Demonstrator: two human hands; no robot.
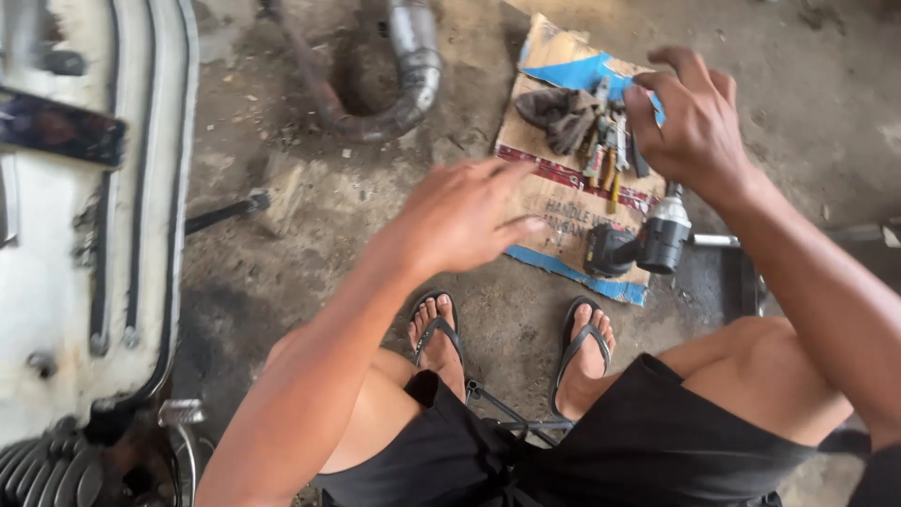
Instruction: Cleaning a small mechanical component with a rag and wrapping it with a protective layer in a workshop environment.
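Head view, person crouched on a concrete floor (310, 216), feet in black sandals (436, 329).

Right hand (685, 117): raised over the far right part of a cardboard sheet (554, 202) that lies flat on the floor. Fingers (648, 103) curled inward and drawn together, tips pointing down at a cluster of small tools (605, 155). Tools lie just under and left of the fingertips; cannot tell whether any of them is pinched, since the hand hides the contact.

Left hand (460, 216): blurred, palm down, hovering above the cardboard's left edge. Fingers extended and slightly spread, holding nothing.

Other items on the cardboard:
- Dark rag (554, 113) at the far edge, just left of the tools, touching them.
- Black power driver (643, 244) at the near right corner, lying on its side, below the right wrist and apart from both hands.

Beyond the cardboard:
- Curved metal exhaust pipe (408, 70) on the floor past the far left corner.
- White motorcycle body (84, 216) along the left of the view, engine fins (47, 465) at its lower end.
- Thin black rod (221, 214) sticking out from the body toward the cardboard.
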